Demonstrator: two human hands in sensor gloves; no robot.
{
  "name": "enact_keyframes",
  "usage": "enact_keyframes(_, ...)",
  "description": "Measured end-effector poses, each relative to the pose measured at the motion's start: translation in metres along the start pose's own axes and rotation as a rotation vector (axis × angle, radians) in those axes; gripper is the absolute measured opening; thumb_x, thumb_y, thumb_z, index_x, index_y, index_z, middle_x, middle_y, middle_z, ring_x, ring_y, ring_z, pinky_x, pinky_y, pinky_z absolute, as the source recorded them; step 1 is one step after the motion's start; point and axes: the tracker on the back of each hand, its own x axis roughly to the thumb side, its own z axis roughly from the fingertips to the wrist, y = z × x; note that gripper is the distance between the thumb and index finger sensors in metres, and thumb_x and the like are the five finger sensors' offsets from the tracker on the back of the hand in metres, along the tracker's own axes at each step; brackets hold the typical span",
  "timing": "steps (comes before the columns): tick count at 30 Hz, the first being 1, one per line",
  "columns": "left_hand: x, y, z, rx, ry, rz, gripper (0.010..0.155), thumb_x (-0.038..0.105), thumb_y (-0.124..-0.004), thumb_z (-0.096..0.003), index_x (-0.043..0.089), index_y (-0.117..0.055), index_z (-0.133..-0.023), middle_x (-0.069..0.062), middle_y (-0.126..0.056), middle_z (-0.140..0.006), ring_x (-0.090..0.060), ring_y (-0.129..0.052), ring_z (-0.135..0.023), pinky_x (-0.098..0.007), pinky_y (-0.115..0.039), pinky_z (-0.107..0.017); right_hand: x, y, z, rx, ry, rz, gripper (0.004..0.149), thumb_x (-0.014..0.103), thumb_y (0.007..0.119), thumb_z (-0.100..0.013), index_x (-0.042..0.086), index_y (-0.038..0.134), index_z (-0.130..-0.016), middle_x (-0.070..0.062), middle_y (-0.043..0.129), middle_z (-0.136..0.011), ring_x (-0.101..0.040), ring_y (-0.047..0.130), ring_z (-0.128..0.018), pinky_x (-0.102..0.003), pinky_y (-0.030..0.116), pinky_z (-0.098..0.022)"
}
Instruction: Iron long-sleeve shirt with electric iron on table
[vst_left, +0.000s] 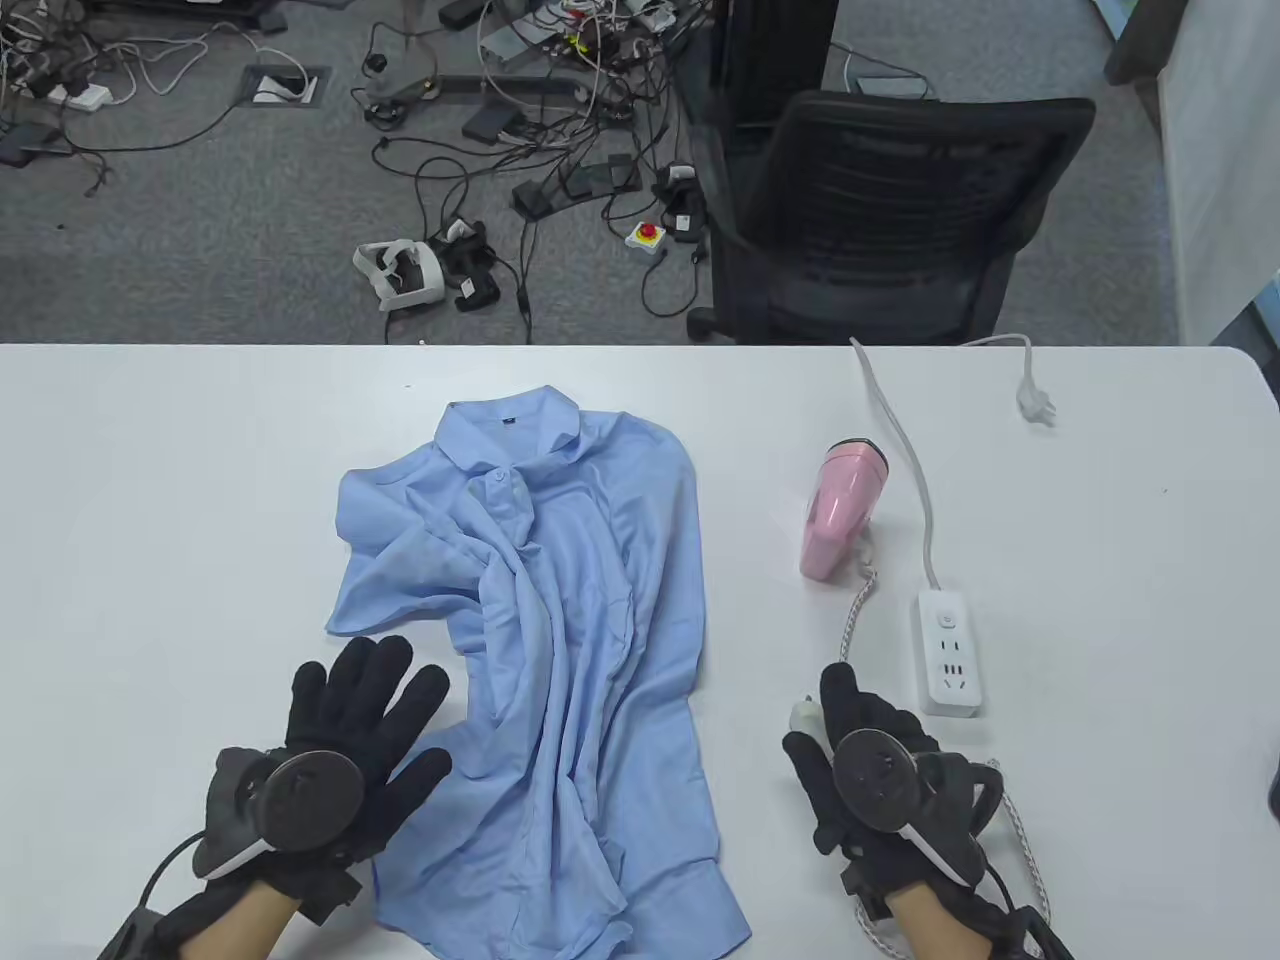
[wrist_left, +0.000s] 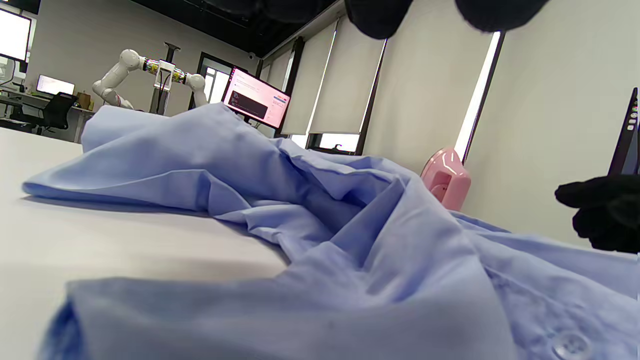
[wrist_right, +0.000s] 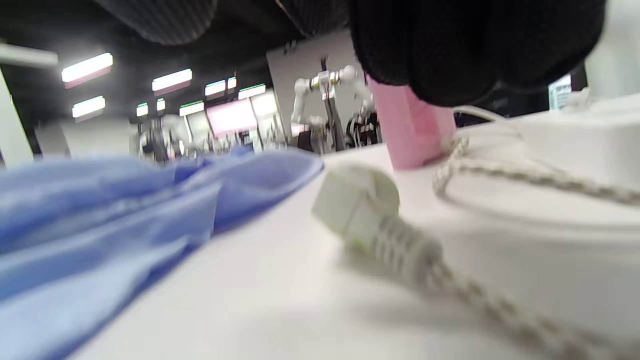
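Resting flat with fingers spread, the left hand (vst_left: 340, 740) touched the crumpled light-blue shirt (vst_left: 560, 640) to its right. The right hand (vst_left: 870, 760) lay beyond the shirt, fingers extended over the white plug (vst_left: 803, 712); ahead stood the pink iron (vst_left: 843, 507).
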Motion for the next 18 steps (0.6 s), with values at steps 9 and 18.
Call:
enact_keyframes(9, 0.008, 0.006, 0.004, 0.048, -0.027, -0.022, 0.067, 0.065, -0.059, -0.0506, 0.038, -0.04, -0.109, -0.008, -0.021, -0.123, -0.038, -0.024, -0.111, -0.069, -0.02, -0.072, -0.003, -0.006, 0.005, -0.009, 0.046, -0.005, 0.074, 0.061, 0.058, -0.037, 0.023, 0.039, -0.099, -0.014, 0.061, -0.091, -0.037, 0.081, -0.071, -0.049, 0.077, -0.047)
enact_keyframes(18, 0.008, 0.007, 0.004, 0.043, -0.032, 0.001, 0.067, 0.065, -0.059, -0.0506, 0.038, -0.04, -0.109, -0.008, -0.023, -0.123, -0.038, -0.025, -0.111, -0.069, -0.02, -0.072, -0.026, -0.027, 0.002, -0.084, 0.134, -0.021, 0.076, 0.06, 0.065, -0.037, 0.023, 0.041, -0.098, -0.014, 0.064, -0.09, -0.038, 0.079, -0.075, -0.052, 0.074, -0.051)
